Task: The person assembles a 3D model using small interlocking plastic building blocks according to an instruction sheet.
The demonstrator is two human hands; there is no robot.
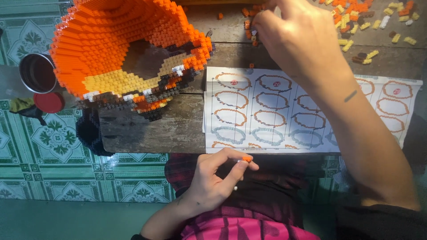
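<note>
Orange brick (247, 158) in left hand's (213, 178) pinched grip

orange brick model (120, 49): studded plastic, matt-ish. loose bricks (356, 20) far right: same plastic. table (147, 129): rough worn wood. instruction sheet (284, 111): smooth paper, creased. cup (38, 73) left: shiny metal. floor tiles (53, 178): glossy patterned ceramic.

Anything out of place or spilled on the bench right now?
Nothing looks damaged. Loose orange and yellow bricks lie scattered at the bench's far edge where the right hand reaches. The left hand pinches a small orange brick. The instruction sheet lies flat.
</note>
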